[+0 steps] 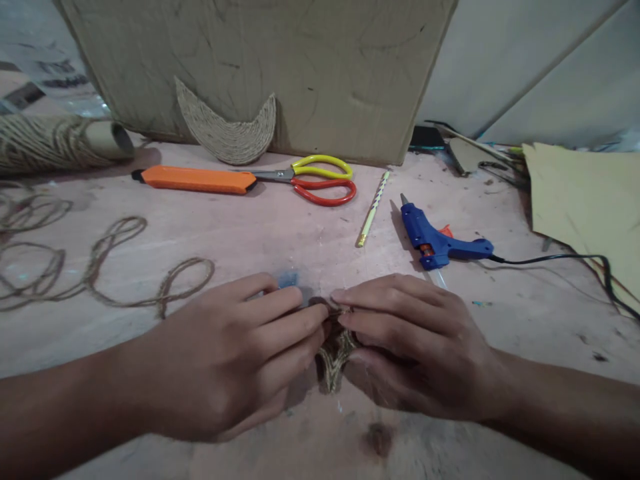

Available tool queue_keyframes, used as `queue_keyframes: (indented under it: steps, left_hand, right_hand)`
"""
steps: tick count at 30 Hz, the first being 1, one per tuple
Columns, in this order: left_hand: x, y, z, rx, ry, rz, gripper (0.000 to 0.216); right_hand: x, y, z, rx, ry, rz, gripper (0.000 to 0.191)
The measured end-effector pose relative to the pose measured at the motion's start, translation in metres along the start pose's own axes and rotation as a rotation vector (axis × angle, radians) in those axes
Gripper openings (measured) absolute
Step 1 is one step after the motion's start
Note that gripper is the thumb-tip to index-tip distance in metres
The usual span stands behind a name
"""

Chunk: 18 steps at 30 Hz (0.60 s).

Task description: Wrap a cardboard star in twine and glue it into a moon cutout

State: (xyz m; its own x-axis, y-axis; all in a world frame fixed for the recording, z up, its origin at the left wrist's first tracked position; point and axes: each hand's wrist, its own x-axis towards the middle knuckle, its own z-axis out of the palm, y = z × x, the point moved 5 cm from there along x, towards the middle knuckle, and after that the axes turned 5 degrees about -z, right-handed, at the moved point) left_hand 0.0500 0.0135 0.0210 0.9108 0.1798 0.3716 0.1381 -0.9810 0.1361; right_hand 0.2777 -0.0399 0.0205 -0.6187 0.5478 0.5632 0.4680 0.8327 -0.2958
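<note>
My left hand point(235, 353) and my right hand point(410, 340) meet at the middle of the table, fingers curled and pressed together round a small twine-covered piece point(336, 360). Only its lower part shows between the hands; the rest is hidden by my fingers. A loose length of jute twine point(100, 267) lies in loops to the left of my left hand. A blue glue gun point(435, 240) lies just beyond my right hand, its black cord point(575, 260) running off to the right.
A twine-covered crescent point(227, 133) leans against a large cardboard sheet point(260, 67) at the back. An orange cutter point(195, 179), yellow and red scissors point(320, 179) and a pencil point(373, 208) lie in front. A twine roll point(50, 141) is far left, yellow paper point(590, 200) right.
</note>
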Motion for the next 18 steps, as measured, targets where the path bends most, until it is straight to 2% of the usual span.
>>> queue_keyframes:
  steps: [3,9,14,18]
  left_hand:
    - [-0.007,-0.004,0.002,-0.035,0.016,-0.003,0.034]
    - [-0.005,-0.005,-0.001,-0.066,0.014,-0.021,0.036]
    - [-0.001,-0.002,-0.006,-0.095,0.021,-0.044,0.041]
    - [-0.001,-0.001,-0.009,-0.087,0.028,-0.028,0.041]
  right_hand:
    - [0.002,0.003,-0.005,0.046,0.066,0.049,0.005]
    - [0.003,0.004,-0.005,0.033,0.048,0.116,0.018]
    - [0.003,-0.001,-0.001,0.033,0.001,0.057,0.030]
    - [0.002,-0.006,-0.001,-0.004,0.002,0.024,0.024]
